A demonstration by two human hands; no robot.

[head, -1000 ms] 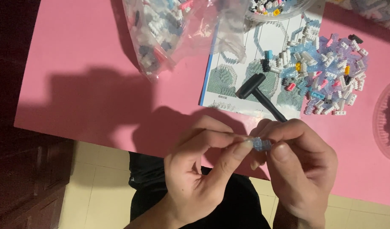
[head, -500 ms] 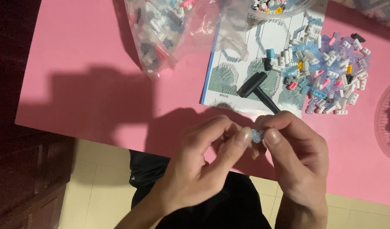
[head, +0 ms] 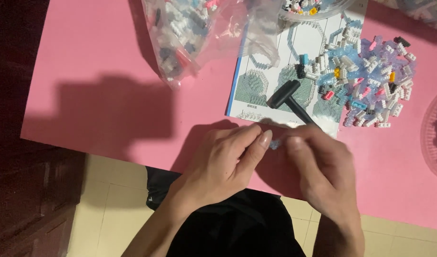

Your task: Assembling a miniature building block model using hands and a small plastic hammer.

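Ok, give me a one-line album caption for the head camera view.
Two hands, left hand and right hand, pinch a tiny pale-blue brick piece over a pink table, beside loose bricks.

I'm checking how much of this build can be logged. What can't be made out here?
- Small pale blue piece: head view, mostly hidden between the left hand and right hand, which is blurred.
- Black hammer: handle end covered by right hand.
- Clear tub: cut off by the right edge.

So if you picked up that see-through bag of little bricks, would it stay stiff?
Probably not. The clear bag looks crinkled and slumped, so it would likely sag. The loose bricks inside would probably shift and rattle, and its open end might spill some onto the pink table.
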